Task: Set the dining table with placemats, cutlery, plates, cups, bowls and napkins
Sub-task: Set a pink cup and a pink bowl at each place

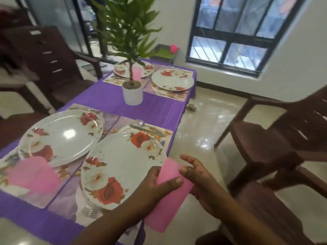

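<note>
Both hands — left hand [155,184], right hand [200,181] — pinch pink napkin [168,197].

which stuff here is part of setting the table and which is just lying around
Part of the job:
- pink folded napkin held by left hand and right hand
- white rose-patterned plates
- floral placemats
- steel knife

Just there:
- potted green plant in white pot
- brown wooden chair

My one camera sits on the head and looks forward and down, close above my left hand [155,183] and right hand [200,181]. Beyond the hands, the table [106,96] runs away toward the window [235,32].
</note>
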